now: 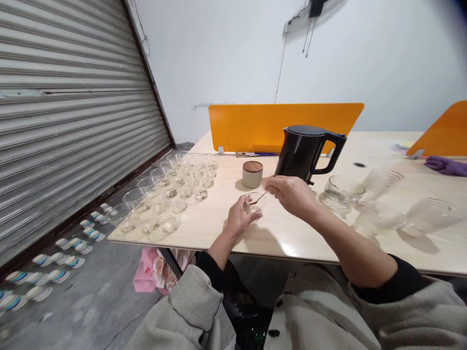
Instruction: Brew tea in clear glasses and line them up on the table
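Observation:
My left hand is closed around a small clear plastic cup above the front part of the table. A thin brown spoon is pinched in my right hand, its lower end at the cup's mouth. What lies in the cup is too small to make out. Just behind the cup stands a grey canister with a wooden lid on. Beyond my right hand is a black electric kettle, its handle to the right.
Rows of clear cups, with a little dark matter in several, fill the table's left end. To the right are a glass bowl and stacked cups lying sideways. An orange divider stands behind; lidded tubs line the floor.

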`<state>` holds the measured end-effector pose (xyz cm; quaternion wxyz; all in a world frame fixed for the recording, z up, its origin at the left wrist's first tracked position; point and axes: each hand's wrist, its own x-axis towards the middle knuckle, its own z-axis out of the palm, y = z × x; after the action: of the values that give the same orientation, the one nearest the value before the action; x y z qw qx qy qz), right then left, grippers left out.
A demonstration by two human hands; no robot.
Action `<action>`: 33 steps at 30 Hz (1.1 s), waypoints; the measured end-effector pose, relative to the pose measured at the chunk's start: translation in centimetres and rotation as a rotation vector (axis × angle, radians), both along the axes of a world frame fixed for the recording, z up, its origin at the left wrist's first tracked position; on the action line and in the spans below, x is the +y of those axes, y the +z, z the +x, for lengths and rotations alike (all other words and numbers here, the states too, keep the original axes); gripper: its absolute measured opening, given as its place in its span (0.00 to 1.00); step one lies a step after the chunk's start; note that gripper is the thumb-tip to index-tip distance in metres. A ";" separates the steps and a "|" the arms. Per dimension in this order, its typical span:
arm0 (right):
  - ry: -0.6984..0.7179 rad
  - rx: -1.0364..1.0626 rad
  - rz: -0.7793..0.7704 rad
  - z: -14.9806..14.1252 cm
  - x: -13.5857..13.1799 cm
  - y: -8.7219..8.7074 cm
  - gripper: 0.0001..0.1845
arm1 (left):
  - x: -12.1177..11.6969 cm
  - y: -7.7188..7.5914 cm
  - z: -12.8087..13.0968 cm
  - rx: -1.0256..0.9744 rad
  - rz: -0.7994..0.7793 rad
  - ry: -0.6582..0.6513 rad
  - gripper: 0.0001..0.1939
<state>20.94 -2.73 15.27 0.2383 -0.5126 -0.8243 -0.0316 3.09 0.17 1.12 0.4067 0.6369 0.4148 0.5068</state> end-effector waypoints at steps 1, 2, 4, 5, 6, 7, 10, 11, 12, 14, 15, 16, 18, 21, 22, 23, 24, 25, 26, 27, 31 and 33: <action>-0.005 0.043 0.015 0.2 -0.2 0.1 0.14 | 0.0 0.0 0.1 -0.002 -0.004 0.012 0.37; -0.011 0.087 0.030 0.5 -0.4 0.0 0.14 | 0.0 -0.1 0.1 -0.001 -0.005 0.022 0.36; -0.024 0.186 0.048 1.0 -0.8 -0.1 0.13 | 0.0 -0.2 0.2 0.003 0.002 0.035 0.35; -0.032 0.243 0.048 1.4 -1.0 -0.2 0.13 | 0.1 -0.3 0.3 0.003 0.005 0.035 0.35; -0.041 0.306 0.046 1.9 -1.2 -0.2 0.13 | 0.1 -0.3 0.3 0.001 0.003 0.036 0.36; -0.053 0.371 0.047 2.5 -1.4 -0.2 0.12 | 0.1 -0.4 0.3 -0.001 -0.005 0.040 0.37; -0.120 0.536 0.096 5.1 -1.9 0.0 0.12 | 0.0 -0.6 0.3 -0.003 -0.035 0.042 0.40; -0.159 0.564 0.128 6.2 -2.0 0.3 0.11 | 0.0 -0.6 0.2 -0.004 -0.039 0.035 0.41; -0.209 0.572 0.166 7.5 -2.1 0.6 0.11 | 0.0 -0.6 0.2 -0.006 -0.041 0.030 0.41; -0.320 0.520 0.243 10.4 -2.2 1.2 0.12 | -0.2 -0.6 0.2 -0.011 -0.050 0.030 0.42; -0.380 0.468 0.280 11.8 -2.2 1.5 0.12 | -0.3 -0.5 0.2 -0.020 -0.061 0.033 0.43; -0.441 0.401 0.308 13.2 -2.1 1.7 0.12 | -0.4 -0.4 0.3 -0.036 -0.077 0.035 0.43; -0.601 0.239 0.330 15.6 -1.8 1.9 0.13 | -0.7 -0.3 0.4 -0.087 -0.117 0.030 0.44; -0.830 -0.028 0.224 17.8 -1.1 1.8 0.16 | -1.1 -0.1 0.6 -0.157 -0.164 0.023 0.42; -0.877 -0.102 0.161 18.2 -0.9 1.7 0.18 | -1.2 -0.1 0.6 -0.169 -0.171 0.029 0.41; -0.909 -0.160 0.095 18.4 -0.7 1.5 0.19 | -1.3 0.0 0.7 -0.176 -0.175 0.036 0.41; -0.928 -0.201 0.033 18.5 -0.5 1.4 0.19 | -1.3 0.0 0.8 -0.178 -0.176 0.042 0.40; -0.943 -0.229 -0.019 18.6 -0.3 1.2 0.19 | -1.3 0.0 0.9 -0.177 -0.175 0.048 0.39; -0.953 -0.244 -0.058 18.7 -0.1 1.0 0.19 | -1.3 -0.1 0.9 -0.172 -0.172 0.054 0.39; -0.960 -0.255 -0.084 18.7 0.2 0.8 0.19 | -1.2 -0.1 1.0 -0.164 -0.168 0.056 0.38; -0.953 -0.314 -0.142 19.1 1.1 0.2 0.19 | -1.1 -0.4 0.9 -0.131 -0.155 0.052 0.36; -0.948 -0.338 -0.172 19.2 1.5 0.0 0.21 | -0.9 -0.5 0.8 -0.106 -0.138 0.053 0.36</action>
<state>40.13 -1.23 15.31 0.0178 -0.8357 -0.5278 -0.1507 3.93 -0.75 0.62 0.4573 0.5687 0.4433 0.5205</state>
